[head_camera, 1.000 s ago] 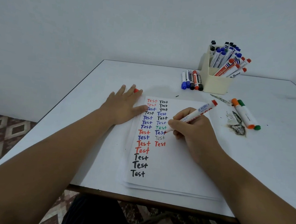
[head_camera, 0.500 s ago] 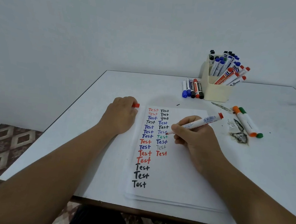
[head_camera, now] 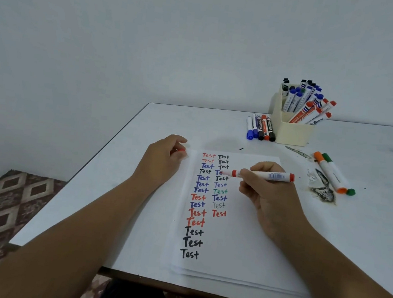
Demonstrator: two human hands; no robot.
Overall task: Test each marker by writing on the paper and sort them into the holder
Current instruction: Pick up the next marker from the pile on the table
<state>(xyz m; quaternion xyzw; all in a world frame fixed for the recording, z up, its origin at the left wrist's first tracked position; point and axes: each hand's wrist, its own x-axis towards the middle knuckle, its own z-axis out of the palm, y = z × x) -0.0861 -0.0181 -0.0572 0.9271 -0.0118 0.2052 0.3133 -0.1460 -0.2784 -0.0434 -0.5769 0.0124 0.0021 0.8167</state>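
Our right hand (head_camera: pixel 270 192) grasps the uncapped red marker (head_camera: pixel 263 175) level above the paper (head_camera: pixel 242 237), tip pointing left; our left hand (head_camera: pixel 163 160) pinches its red cap (head_camera: pixel 181 150) beside the sheet; the holder (head_camera: pixel 290 131) stands at the far edge.

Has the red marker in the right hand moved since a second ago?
Yes. The red marker has lifted off the paper and swung level, its tip now pointing toward the left hand.

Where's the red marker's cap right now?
In the head view, the red cap is pinched in the left hand, just left of the paper's top corner.
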